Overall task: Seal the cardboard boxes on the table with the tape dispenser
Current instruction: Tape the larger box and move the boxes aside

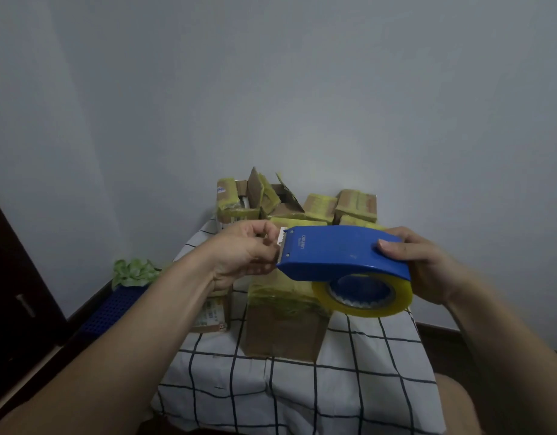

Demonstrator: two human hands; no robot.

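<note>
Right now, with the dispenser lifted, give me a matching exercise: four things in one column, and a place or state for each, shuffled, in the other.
Things
1. blue tape dispenser
2. left hand
3. right hand
4. open cardboard box

Places or states
A. flaps up, at the far end of the checked tablecloth
B. pinches at the dispenser's toothed end
C. held in the air between both hands
D. grips the rear end, by the tape roll

Pairs: 1-C, 2-B, 3-D, 4-A

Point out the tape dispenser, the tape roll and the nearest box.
tape dispenser [339,249]: head view, blue top shell.
tape roll [358,309]: head view, yellow outer rim.
nearest box [283,334]: head view, brown front face.
</note>
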